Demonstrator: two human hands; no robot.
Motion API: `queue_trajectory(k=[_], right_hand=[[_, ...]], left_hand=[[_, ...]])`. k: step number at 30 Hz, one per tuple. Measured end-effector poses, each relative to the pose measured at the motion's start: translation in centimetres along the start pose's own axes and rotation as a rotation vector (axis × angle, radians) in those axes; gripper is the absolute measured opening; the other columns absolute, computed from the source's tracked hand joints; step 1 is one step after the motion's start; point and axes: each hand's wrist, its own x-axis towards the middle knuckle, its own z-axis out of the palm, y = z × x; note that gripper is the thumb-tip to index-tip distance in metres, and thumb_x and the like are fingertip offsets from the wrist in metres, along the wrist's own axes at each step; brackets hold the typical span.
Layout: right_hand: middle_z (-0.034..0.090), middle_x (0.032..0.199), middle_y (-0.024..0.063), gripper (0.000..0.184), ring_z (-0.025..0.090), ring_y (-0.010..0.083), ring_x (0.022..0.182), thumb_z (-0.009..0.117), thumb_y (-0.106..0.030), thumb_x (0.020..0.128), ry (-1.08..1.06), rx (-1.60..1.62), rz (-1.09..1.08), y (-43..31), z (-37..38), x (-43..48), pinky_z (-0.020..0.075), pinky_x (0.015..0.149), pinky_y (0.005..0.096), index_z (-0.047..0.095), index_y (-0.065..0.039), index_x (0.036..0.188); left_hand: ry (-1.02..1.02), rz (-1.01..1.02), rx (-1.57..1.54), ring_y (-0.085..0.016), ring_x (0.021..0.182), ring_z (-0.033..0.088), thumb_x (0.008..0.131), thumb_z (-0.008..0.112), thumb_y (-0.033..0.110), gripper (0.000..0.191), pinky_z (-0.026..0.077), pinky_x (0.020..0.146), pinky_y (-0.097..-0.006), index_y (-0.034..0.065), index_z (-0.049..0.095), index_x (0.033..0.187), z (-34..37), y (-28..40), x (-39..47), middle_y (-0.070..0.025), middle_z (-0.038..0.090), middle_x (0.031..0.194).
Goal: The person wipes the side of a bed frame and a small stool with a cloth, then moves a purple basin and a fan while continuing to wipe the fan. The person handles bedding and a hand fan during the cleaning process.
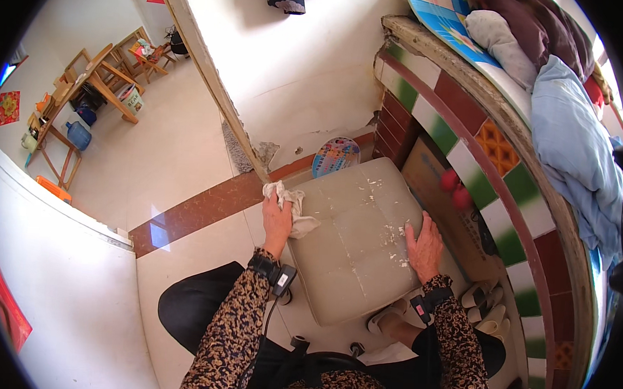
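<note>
A square, tufted ottoman stool (335, 248) with a beige-grey cover stands on the floor between my knees. Its covering is flaked in pale patches toward the right side and the far edge. My left hand (277, 222) holds a crumpled whitish cloth (302, 223) against the stool's left edge, near the far corner. Part of the cloth drapes onto the seat top. On the opposite side, my right hand (425, 248) rests bare on the right edge, thumb on top and fingers along the side.
A tiled ledge (502, 188) with bedding (578, 145) curves along the right. Beneath it are a cardboard box (438, 201) and several shoes (488, 309). A round printed fan (337, 156) leans behind the stool. Left, a doorway opens onto a room with a wooden table (99, 67) and a water jug (78, 136).
</note>
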Motion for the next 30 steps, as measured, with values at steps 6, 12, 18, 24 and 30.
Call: queue_trajectory(k=[6, 12, 18, 24, 30], right_hand=[[0.062, 0.122, 0.028, 0.059, 0.06, 0.0456, 0.113, 0.062, -0.037, 0.097, -0.002, -0.035, 0.029, -0.7, -0.2, 0.3, 0.0477, 0.097, 0.052, 0.048, 0.002, 0.139], [0.062, 0.126, 0.0301, 0.06, 0.06, 0.0462, 0.114, 0.061, -0.039, 0.098, 0.005, -0.014, 0.011, -0.6, -0.3, -0.1, 0.0479, 0.098, 0.0519, 0.049, 0.003, 0.139], [0.062, 0.127, 0.0305, 0.06, 0.061, 0.0465, 0.114, 0.06, -0.04, 0.099, -0.01, -0.017, 0.036, -0.6, -0.4, 0.0, 0.0486, 0.099, 0.0512, 0.05, 0.004, 0.139], [0.062, 0.127, 0.0297, 0.06, 0.061, 0.0462, 0.115, 0.06, -0.042, 0.098, -0.009, -0.039, 0.036, -0.2, -0.1, -0.1, 0.0481, 0.099, 0.0522, 0.051, 0.003, 0.138], [0.064, 0.124, 0.0263, 0.059, 0.063, 0.0453, 0.111, 0.058, -0.042, 0.1, 0.033, -0.057, 0.026, 0.6, 1.0, -0.1, 0.0499, 0.096, 0.053, 0.05, -0.002, 0.143]], left_hand=[[0.069, 0.05, 0.074, -0.046, 0.127, 0.051, 0.096, 0.061, 0.024, 0.047, 0.042, 0.109, -0.0486, -0.0022, 0.059, 0.135, 0.7, 0.0, 0.9, -0.0295, 0.055, 0.136], [-0.04, 0.251, 0.307, -0.042, 0.147, 0.035, 0.093, 0.063, 0.017, 0.054, 0.032, 0.118, -0.0543, 0.0033, 0.054, 0.144, 0.0, 3.2, -2.9, -0.0263, 0.041, 0.155], [-0.241, 0.407, 0.361, -0.038, 0.152, 0.028, 0.09, 0.066, 0.016, 0.058, 0.02, 0.122, -0.0601, 0.0062, 0.053, 0.146, -2.2, 6.2, -8.8, -0.0227, 0.038, 0.158], [-0.536, 0.604, 0.316, -0.037, 0.152, 0.028, 0.085, 0.071, 0.015, 0.064, 0.019, 0.123, -0.0594, 0.0072, 0.053, 0.146, -6.2, 8.5, -14.9, -0.0224, 0.038, 0.157], [-0.701, 0.727, 0.322, -0.036, 0.154, 0.028, 0.075, 0.078, 0.016, 0.074, 0.021, 0.123, -0.0597, 0.01, 0.054, 0.145, -8.0, 10.8, -23.1, -0.022, 0.033, 0.162]])
